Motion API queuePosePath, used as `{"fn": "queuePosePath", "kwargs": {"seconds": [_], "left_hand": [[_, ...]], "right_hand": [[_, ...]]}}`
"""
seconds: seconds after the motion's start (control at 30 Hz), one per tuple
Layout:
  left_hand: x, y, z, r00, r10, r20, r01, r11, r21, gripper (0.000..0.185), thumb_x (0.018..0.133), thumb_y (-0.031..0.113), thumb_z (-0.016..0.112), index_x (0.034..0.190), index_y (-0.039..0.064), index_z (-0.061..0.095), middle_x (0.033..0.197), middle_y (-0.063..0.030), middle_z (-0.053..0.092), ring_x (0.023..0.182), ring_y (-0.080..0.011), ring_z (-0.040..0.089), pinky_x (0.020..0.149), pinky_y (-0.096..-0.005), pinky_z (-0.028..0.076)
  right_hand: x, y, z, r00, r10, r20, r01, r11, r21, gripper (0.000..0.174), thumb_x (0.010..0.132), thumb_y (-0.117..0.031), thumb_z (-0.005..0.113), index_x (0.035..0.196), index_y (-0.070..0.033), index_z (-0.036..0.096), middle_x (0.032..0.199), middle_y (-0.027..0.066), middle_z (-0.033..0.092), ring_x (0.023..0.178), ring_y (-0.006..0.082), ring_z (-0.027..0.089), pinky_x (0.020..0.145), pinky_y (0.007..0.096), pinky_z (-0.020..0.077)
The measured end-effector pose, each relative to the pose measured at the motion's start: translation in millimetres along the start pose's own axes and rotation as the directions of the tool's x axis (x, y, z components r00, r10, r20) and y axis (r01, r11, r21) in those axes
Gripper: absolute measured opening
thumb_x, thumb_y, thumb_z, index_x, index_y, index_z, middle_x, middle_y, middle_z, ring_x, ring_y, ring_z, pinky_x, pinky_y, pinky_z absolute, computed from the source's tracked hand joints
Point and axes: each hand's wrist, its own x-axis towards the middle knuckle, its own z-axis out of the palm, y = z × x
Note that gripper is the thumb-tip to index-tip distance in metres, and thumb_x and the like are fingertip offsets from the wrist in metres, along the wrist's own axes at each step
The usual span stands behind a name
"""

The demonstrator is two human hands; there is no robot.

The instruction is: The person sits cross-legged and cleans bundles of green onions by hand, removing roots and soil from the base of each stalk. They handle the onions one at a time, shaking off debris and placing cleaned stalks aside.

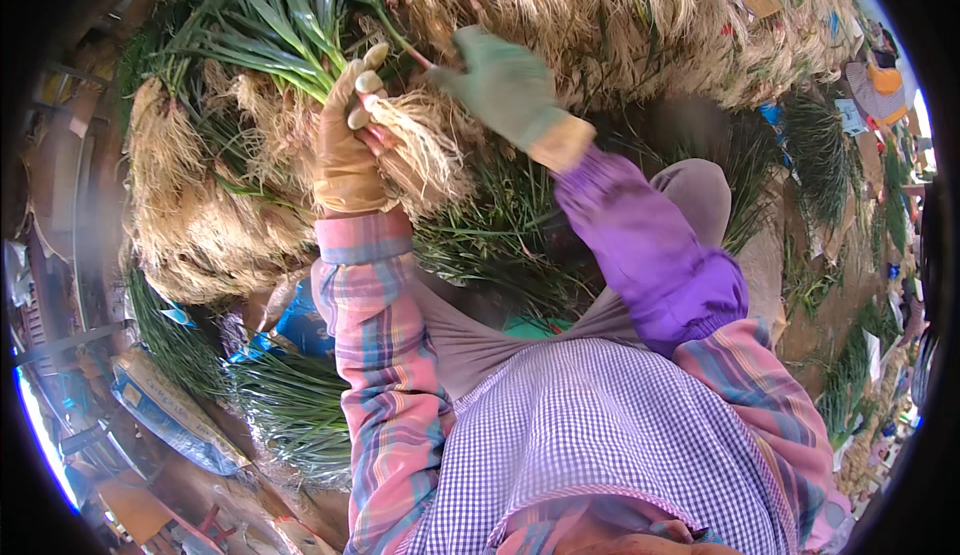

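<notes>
My left hand, in a tan glove, is closed around a bunch of green onions. Their leaves point up and away from me, and pale stringy roots hang out to the right of the palm. Pinkish stem bases show between the gloved fingers. My right hand, in a green glove, is blurred beside the bunch. Its thumb and fingers look spread, and the pink lower end of a single onion stalk meets the thumb tip. Whether the hand grips this stalk cannot be made out.
A long pile of rooted onions runs across the far side. Another rooted heap lies at left. Loose green leaves cover the ground between my knees. Leafy bundles and a printed sack lie at lower left.
</notes>
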Motion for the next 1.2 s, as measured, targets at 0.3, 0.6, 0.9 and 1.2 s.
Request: {"fn": "queuePosePath", "kwargs": {"seconds": [0.3,0.6,0.9,1.2], "left_hand": [[-1.7,-12.4,1.0,0.98,0.191,-0.058,-0.164,0.934,0.318,0.035,0.088,0.02,0.064,0.113,-0.005,0.061,0.097,-0.0106,0.065,0.086,-0.0175,0.06,0.079,-0.0295,0.052],[11.3,-57.4,41.1,0.999,0.041,-0.028,-0.028,0.931,0.365,0.04,0.086,0.022,0.066,0.115,-0.005,0.06,0.103,-0.0133,0.066,0.094,-0.0238,0.064,0.083,-0.0349,0.052],[3.8,-58.5,18.7,0.995,-0.089,-0.051,0.102,0.906,0.41,0.031,0.087,0.021,0.063,0.105,-0.004,0.063,0.073,-0.0084,0.064,0.06,-0.0223,0.065,0.049,-0.0265,0.056],[10.4,-69.9,16.4,0.95,0.109,-0.291,0.017,0.917,0.399,0.027,0.091,0.017,0.055,0.1,-0.006,0.064,0.06,-0.0078,0.061,0.038,-0.0166,0.056,0.028,-0.0205,0.041]], "right_hand": [[-4.6,18.5,-20.6,0.993,-0.017,0.114,-0.114,-0.065,0.991,0.023,0.094,-0.014,0.056,0.105,0.007,0.061,0.096,0.0128,0.065,0.08,0.014,0.061,0.069,0.023,0.0507],[-55.8,16.0,-27.4,0.989,-0.004,-0.145,0.069,0.893,0.446,0.014,0.084,-0.011,0.066,0.094,-0.002,0.066,0.08,0.0165,0.065,0.07,0.0216,0.066,0.062,0.0292,0.0495],[10.7,28.0,-40.5,0.933,0.08,0.351,-0.305,0.691,0.655,0.026,0.089,-0.027,0.065,0.1,-0.003,0.068,0.076,0.0051,0.066,0.062,0.0149,0.06,0.057,0.0263,0.0489],[0.5,7.8,13.7,0.95,0.275,-0.146,0.002,0.464,0.886,0.015,0.089,-0.013,0.062,0.088,0.002,0.066,0.063,0.0064,0.06,0.049,0.0112,0.054,0.041,0.0235,0.0426]]}}
